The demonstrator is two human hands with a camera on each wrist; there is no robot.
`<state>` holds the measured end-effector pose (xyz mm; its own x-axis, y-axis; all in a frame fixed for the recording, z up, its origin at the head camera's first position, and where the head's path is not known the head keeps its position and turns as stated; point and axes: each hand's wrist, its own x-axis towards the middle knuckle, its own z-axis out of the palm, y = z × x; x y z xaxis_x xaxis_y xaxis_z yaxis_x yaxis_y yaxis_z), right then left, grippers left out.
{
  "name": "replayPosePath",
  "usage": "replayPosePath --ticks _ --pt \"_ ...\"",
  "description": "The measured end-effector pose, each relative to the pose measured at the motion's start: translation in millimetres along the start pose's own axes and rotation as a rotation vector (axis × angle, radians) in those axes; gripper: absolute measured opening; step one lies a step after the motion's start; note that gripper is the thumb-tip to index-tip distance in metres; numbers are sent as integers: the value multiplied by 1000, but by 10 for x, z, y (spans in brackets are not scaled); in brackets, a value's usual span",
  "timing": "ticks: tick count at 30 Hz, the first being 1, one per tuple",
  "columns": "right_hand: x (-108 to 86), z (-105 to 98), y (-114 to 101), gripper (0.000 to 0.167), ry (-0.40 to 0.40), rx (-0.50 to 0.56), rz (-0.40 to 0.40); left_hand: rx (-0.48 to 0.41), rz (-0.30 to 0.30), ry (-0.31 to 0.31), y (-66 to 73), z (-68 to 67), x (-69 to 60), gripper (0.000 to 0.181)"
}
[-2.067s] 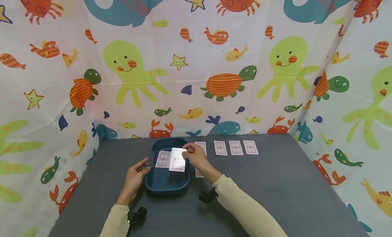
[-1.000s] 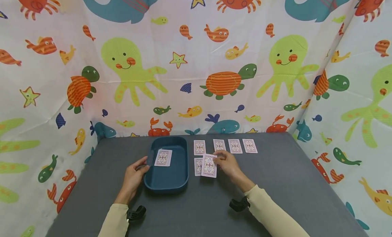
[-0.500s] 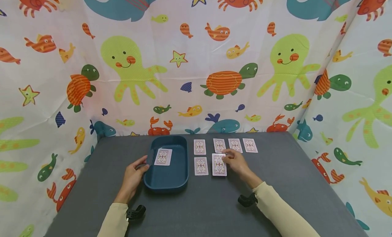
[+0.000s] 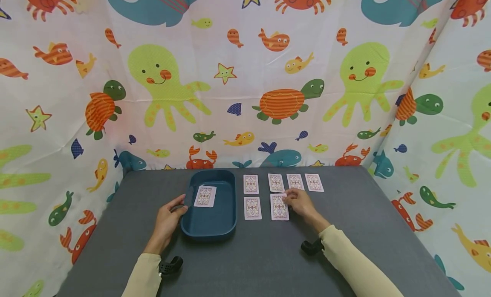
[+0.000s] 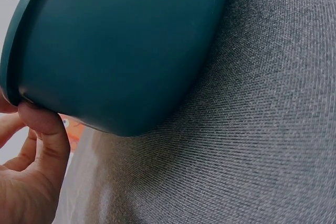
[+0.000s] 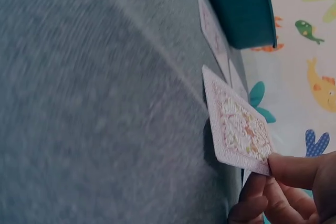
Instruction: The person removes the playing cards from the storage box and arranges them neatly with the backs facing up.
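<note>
In the head view my left hand [image 4: 167, 222] holds the left rim of a blue plastic tray [image 4: 209, 233]. The left wrist view shows the thumb under the rim of the tray [image 5: 115, 51], with the fingers on its far side. One patterned playing card, or a small overlapping set, [image 4: 205, 196] lies back up inside. My right hand [image 4: 303, 205] pinches another playing card [image 4: 279, 207] by its upper right corner. In the right wrist view this card [image 6: 239, 124] is tilted just above the cloth, between thumb and fingers.
A single card [image 4: 252, 208] lies left of the held one. Behind, a row holds several cards, among them a left card [image 4: 251, 184] and a far right card [image 4: 314, 183]. The grey tabletop [image 4: 245, 263] ends at a sea-animal curtain [image 4: 238, 96].
My right hand has carried a card from over the tray to the right, past the front card, and down close to the table. My left hand has stayed on the tray rim.
</note>
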<state>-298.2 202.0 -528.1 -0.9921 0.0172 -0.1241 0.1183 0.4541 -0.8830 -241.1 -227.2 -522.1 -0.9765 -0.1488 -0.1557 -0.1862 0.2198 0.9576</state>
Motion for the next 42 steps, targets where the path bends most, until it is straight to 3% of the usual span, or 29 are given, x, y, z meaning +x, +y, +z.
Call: replayPosePath --ticks 11,19,29,36,42 --pt "83 -37 88 21 18 -153 -12 19 -2 4 10 -2 -4 49" --pt "133 -49 87 24 26 -172 -26 13 2 10 25 1 -1 49" --pt "124 -37 105 29 23 -104 3 21 4 6 3 5 -8 49" --pt "101 -44 105 21 33 -40 32 19 0 7 14 12 -15 48" --pt "74 -50 60 24 52 -24 46 16 -4 9 13 12 -11 48"
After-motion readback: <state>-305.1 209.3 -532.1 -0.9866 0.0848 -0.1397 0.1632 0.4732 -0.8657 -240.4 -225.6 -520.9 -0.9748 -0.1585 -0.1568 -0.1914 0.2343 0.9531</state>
